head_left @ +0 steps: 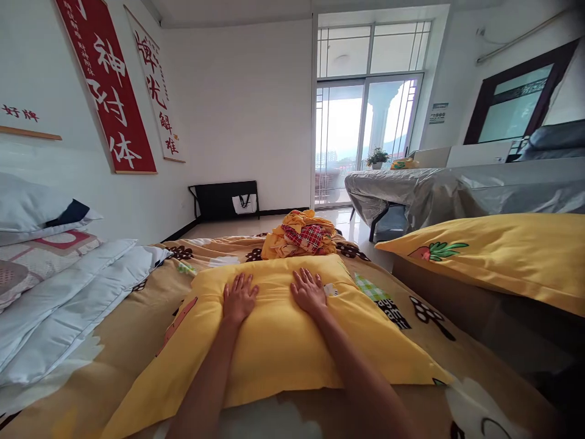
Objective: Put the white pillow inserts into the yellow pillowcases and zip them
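A yellow pillow (pixel 274 347) lies flat on the brown patterned bedspread (pixel 119 341) before me. Both my hands rest on its upper half, palms down. My left hand (pixel 240 297) is left of the middle, with its fingers stretched out on the cloth. To the right, my right hand (pixel 309 291) also lies flat with its fingers apart, beside a small white printed patch. Part of a carrot-coloured print shows at the pillow's left edge. Just beyond the pillow sits a heap of crumpled yellow and red checked cloth (pixel 301 235).
White pillows (pixel 86 299) are piled at the left. Another yellow pillow (pixel 507 256) with a carrot print lies at the right. Behind it stands a table under plastic sheeting (pixel 411 183). A black folded frame (pixel 223 201) leans on the far wall, near a glass sliding door (pixel 365 134).
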{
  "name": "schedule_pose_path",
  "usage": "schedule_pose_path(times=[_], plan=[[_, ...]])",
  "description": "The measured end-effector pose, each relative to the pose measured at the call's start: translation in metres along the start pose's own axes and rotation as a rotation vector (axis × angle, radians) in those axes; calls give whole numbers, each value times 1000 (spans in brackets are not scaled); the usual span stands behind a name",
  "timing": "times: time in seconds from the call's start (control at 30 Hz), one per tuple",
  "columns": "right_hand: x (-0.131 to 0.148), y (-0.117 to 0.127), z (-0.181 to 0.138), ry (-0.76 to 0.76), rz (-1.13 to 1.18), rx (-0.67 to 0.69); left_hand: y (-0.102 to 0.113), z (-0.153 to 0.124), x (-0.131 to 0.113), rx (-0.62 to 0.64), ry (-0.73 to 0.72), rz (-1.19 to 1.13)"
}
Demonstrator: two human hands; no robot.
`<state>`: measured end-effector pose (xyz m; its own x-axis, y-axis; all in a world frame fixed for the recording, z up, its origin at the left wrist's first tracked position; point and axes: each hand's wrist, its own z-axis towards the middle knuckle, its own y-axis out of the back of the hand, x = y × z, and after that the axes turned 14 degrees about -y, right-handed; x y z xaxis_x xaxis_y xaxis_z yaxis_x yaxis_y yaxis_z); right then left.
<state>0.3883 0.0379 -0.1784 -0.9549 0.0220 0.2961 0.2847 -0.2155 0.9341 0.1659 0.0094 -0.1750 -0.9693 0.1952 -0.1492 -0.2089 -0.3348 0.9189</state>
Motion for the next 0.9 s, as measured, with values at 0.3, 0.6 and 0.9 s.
schedule_pose_path(times=[0.3, 0.6, 0.9], plan=[[-67, 0, 12, -200, -39, 23, 6, -41, 49, -166, 233, 13], [-114, -13, -1, -284, -86, -47, 3, -40, 52, -196, 235, -56], [-155, -15, -14, -365, -91, -44, 5, -44, 53, -238, 232, -91]])
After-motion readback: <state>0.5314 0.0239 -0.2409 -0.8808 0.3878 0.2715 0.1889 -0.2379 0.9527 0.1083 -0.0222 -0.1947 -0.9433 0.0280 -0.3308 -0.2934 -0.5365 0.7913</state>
